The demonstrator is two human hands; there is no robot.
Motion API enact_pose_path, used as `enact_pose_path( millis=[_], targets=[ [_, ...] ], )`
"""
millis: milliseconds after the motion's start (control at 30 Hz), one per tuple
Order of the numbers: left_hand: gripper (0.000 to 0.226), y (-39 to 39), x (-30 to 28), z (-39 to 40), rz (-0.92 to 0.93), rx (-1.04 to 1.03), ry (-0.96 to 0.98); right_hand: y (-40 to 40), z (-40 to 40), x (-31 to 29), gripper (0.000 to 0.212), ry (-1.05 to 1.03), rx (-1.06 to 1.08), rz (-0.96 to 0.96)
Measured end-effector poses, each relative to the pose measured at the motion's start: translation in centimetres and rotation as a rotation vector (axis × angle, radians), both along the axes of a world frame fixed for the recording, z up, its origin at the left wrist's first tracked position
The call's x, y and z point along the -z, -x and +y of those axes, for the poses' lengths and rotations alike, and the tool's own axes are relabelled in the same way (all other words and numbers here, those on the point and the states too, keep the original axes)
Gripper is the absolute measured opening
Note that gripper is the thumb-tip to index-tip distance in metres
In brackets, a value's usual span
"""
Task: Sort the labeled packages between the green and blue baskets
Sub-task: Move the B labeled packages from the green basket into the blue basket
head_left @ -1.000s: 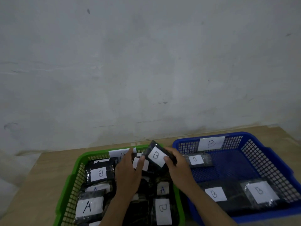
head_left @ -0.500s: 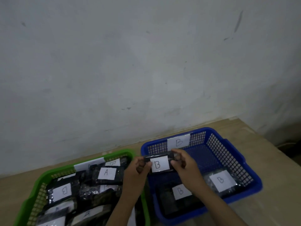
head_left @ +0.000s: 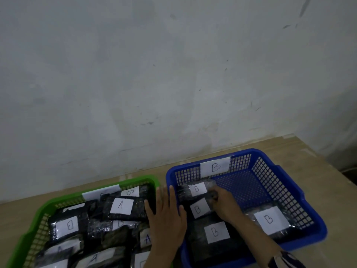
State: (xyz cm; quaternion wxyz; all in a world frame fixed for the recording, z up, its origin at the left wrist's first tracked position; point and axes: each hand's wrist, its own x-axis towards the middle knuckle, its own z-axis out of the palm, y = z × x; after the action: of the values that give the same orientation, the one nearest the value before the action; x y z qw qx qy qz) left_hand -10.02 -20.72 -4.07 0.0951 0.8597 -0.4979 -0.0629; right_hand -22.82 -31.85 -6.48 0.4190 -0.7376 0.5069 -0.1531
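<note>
- The right hand point(head_left: 225, 205) grips the end of a B pack point(head_left: 195, 189), setting it in the blue basket point(head_left: 289, 192), whose tag reads B, so it matches.
- The left hand point(head_left: 167, 219) lies flat and empty, fingers spread over the gap between the baskets, likely for balance.
- To its left, the green basket point(head_left: 38, 213) holds mixed A and B packs, so sorting looks unfinished.

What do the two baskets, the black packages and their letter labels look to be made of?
Blue basket and green basket: apparently moulded plastic, with uniform colour, lattice walls and a slightly glossy rim. Packages, such as the one marked A: something dark wrapped in clear, shiny film, judging by crinkled glints; contents cannot be told. Labels, like the B on the blue basket's wall: matte white paper, probably, with handwritten letters.
</note>
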Motion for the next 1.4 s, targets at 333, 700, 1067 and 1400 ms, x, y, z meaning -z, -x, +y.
enact_pose_path(
  millis=[333, 700, 1067, 1400],
  targets=[
    [0.066, -0.4, 1.0, 0.1, 0.070, -0.028, -0.016, -2.0, 1.6, 2.0, 0.032, 0.212, -0.098, 0.578],
    [0.063, -1.7, -1.8, 1.2, 0.271, 0.069, 0.022, -1.4, 5.5, -1.4, 0.028, 0.328, -0.001, 0.224],
    [0.041, -10.0, -3.3, 9.6, 0.129, -0.236, 0.368, -10.0, 10.8, -3.9, 0.035, 0.375, -0.238, 0.027],
    [0.062, -16.2, -1.0, 10.6, 0.347, -0.207, 0.060, -15.4, 9.9, -2.8, 0.075, 0.205, -0.297, 0.422]
  ],
)
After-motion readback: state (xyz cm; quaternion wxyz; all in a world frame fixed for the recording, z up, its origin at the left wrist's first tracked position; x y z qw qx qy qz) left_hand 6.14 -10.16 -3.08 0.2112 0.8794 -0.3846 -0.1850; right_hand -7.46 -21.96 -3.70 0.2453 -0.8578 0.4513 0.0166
